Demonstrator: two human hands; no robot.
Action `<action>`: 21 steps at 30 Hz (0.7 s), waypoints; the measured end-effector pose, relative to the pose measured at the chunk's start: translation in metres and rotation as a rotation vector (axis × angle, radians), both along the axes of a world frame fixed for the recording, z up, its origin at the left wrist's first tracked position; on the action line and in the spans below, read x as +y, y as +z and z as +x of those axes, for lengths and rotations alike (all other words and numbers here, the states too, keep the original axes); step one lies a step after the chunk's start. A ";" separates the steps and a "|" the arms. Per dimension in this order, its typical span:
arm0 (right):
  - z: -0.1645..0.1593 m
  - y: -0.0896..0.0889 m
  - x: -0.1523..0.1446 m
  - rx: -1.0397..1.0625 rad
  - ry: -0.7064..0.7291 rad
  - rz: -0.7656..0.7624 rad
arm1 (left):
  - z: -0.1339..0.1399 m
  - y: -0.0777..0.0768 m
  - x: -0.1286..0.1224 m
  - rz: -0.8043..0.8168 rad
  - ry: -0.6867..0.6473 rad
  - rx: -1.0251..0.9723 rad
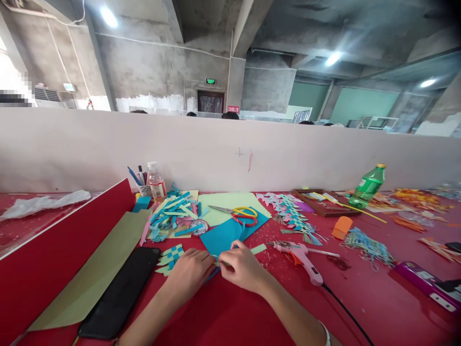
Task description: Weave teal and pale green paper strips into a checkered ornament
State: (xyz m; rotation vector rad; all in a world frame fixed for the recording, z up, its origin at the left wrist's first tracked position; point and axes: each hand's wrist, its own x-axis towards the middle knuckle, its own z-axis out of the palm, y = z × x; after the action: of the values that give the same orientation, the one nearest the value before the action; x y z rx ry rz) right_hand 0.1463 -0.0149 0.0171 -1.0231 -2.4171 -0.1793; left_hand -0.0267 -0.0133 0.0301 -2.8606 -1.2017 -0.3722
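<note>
My left hand (192, 270) and my right hand (240, 264) meet over the red table, fingers bent and pinched on paper strips. A pale green strip (258, 249) sticks out to the right of my right hand, and a blue strip (213, 275) shows below the fingers; my hands hide most of both. Left of my left hand lies a woven blue-and-green paper piece (175, 253). Blue paper sheets (219, 236) lie just beyond my hands, with yellow-and-red-handled scissors (242, 214) partly on them. A pink glue gun (300, 254) rests to the right.
A black phone (120, 293) and an olive paper sheet (97, 269) lie left beside a red divider (65, 269). Cut strips (176, 214) are heaped near a clear bottle (156, 182). Woven fish-like pieces (293, 211), thread tassels (369, 247), a green bottle (368, 186) and a purple power strip (427, 287) lie right.
</note>
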 end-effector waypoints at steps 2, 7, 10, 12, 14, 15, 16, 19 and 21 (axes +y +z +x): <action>-0.002 -0.003 0.000 -0.022 -0.002 0.043 | -0.002 -0.004 0.001 0.030 -0.029 0.012; -0.006 -0.006 0.002 -0.064 -0.015 0.169 | -0.006 -0.005 0.001 0.116 -0.016 0.037; -0.007 -0.007 0.000 -0.069 -0.010 0.170 | -0.006 -0.004 0.000 0.117 0.007 0.031; -0.008 -0.007 -0.001 -0.064 -0.003 0.155 | -0.007 -0.004 -0.001 0.121 -0.004 0.027; -0.008 -0.008 -0.003 -0.053 -0.006 0.149 | -0.008 -0.006 -0.002 0.139 -0.040 0.033; -0.009 -0.008 -0.004 -0.049 -0.006 0.151 | -0.008 -0.008 -0.002 0.150 -0.064 0.044; -0.009 -0.008 -0.004 -0.047 -0.005 0.156 | -0.009 -0.009 -0.001 0.157 -0.083 0.060; -0.009 -0.009 -0.004 -0.052 -0.012 0.174 | -0.010 -0.013 0.002 0.135 -0.076 0.120; -0.009 -0.011 -0.002 -0.057 -0.022 0.169 | -0.012 -0.012 0.004 0.071 -0.034 0.120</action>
State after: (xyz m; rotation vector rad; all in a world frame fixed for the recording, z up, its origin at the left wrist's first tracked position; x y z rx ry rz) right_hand 0.1375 -0.0164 0.0066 -0.9796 -2.3953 -0.4182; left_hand -0.0389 -0.0096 0.0178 -2.8014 -1.0982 -0.2349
